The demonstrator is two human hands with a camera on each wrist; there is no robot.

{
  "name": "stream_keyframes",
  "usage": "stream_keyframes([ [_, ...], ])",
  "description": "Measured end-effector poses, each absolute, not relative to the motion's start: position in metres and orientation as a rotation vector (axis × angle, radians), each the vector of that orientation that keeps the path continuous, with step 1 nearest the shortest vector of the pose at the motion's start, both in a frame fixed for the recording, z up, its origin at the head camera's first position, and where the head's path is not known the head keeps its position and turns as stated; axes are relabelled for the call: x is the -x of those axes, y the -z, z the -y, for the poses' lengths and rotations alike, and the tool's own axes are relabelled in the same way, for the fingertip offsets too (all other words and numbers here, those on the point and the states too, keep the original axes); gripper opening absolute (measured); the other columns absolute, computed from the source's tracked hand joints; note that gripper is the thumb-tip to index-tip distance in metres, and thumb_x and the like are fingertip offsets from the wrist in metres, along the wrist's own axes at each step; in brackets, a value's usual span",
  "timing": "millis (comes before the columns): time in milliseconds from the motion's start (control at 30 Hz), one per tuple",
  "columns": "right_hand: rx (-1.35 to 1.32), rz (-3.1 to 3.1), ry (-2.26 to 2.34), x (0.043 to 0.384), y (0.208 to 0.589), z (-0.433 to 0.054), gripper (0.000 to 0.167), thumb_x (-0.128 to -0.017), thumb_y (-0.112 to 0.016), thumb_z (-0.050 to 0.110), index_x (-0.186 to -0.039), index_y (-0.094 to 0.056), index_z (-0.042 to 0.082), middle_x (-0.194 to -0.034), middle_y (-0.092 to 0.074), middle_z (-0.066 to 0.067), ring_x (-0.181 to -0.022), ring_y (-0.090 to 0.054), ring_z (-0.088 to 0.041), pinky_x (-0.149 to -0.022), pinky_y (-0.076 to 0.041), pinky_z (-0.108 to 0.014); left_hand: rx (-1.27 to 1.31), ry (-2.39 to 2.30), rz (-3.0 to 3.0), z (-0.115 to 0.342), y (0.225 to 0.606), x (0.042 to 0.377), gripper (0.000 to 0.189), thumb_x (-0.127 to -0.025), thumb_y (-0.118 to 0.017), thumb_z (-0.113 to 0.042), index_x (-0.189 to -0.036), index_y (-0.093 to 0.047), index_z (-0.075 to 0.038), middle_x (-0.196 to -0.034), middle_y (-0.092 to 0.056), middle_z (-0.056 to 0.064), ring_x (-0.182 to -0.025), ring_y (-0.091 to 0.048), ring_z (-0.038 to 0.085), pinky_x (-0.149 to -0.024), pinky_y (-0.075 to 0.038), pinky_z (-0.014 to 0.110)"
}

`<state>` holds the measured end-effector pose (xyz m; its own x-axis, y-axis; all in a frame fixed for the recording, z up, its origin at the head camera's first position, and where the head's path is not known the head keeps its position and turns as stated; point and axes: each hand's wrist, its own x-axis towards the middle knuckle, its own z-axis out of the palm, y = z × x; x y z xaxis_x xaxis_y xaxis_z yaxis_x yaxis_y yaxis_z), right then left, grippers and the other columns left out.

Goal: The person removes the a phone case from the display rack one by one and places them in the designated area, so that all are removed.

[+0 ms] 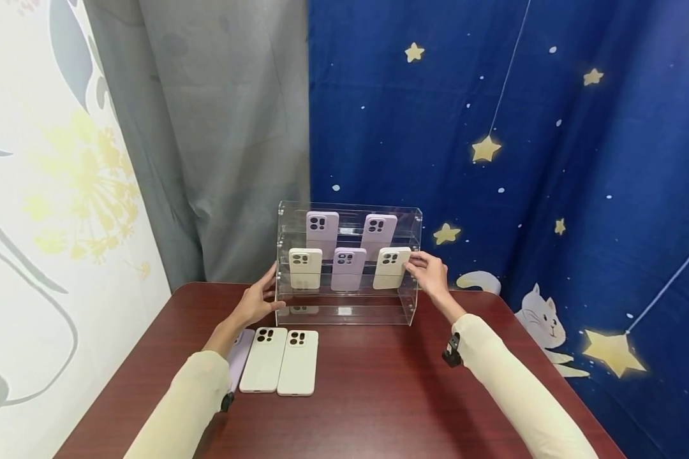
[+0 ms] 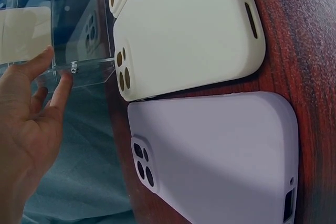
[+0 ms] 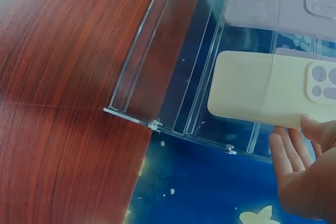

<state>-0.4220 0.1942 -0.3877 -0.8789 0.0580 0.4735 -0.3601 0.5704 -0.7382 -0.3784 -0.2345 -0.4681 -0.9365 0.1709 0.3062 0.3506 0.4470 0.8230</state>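
A clear acrylic tiered stand holds upright phone cases. My right hand pinches the right edge of a cream phone case at the right of the middle tier; its thumb meets that edge in the right wrist view, the index fingertip being hidden. Beside it stand a lilac case and another cream case. Two lilac cases fill the tier behind. Against the stand's left side panel rests my left hand, fingers mostly straight, thumb at the front edge.
Flat on the dark red table, front left, lie two cream cases and a lilac case, partly under the left forearm in the head view. Grey and blue starry curtains hang behind the table.
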Motion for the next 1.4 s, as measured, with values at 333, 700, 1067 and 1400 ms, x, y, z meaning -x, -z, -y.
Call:
stream_keyframes([
  [333, -0.278, 2.347, -1.3, 0.416, 0.374, -0.196, 0.03, -0.093, -0.08, 0.009, -0.119, -0.073, -0.003, -0.112, -0.075, -0.021, -0.103, -0.074, -0.033, -0.088, -0.061, -0.039, 0.443, 1.537, 2.525, 0.236, 0.47, 0.38, 0.11, -0.088, -0.076, 0.012, -0.169, -0.01, -0.024, -0.162, -0.032, 0.029, -0.133, -0.052, 0.053, -0.102, -0.053, 0.054],
  [700, -0.338, 2.343, -1.245, 0.406, 0.358, -0.195, 0.028, -0.092, -0.08, 0.012, -0.117, -0.074, 0.0, -0.111, -0.076, -0.019, -0.103, -0.075, -0.031, -0.089, -0.061, -0.041, 0.434, 1.533, 2.527, 0.236, 0.468, 0.379, 0.111, -0.087, -0.077, 0.012, -0.169, -0.01, -0.024, -0.162, -0.03, 0.031, -0.133, -0.051, 0.053, -0.1, -0.054, 0.053],
  [1067, -0.401, 2.313, -1.292, 0.394, 0.343, -0.188, 0.031, -0.092, -0.08, 0.01, -0.12, -0.073, -0.002, -0.113, -0.075, -0.021, -0.106, -0.074, -0.035, -0.089, -0.061, -0.043, 0.409, 1.529, 2.54, 0.236, 0.471, 0.38, 0.112, -0.087, -0.076, 0.013, -0.169, -0.01, -0.027, -0.161, -0.034, 0.03, -0.133, -0.052, 0.053, -0.102, -0.052, 0.055],
  [1400, -0.449, 2.328, -1.294, 0.39, 0.335, -0.183, 0.032, -0.092, -0.081, 0.013, -0.12, -0.073, 0.0, -0.114, -0.076, -0.019, -0.106, -0.074, -0.033, -0.09, -0.061, -0.043, 0.42, 1.529, 2.539, 0.236, 0.47, 0.383, 0.112, -0.087, -0.076, 0.013, -0.169, -0.01, -0.026, -0.161, -0.034, 0.031, -0.129, -0.056, 0.053, -0.099, -0.055, 0.054],
])
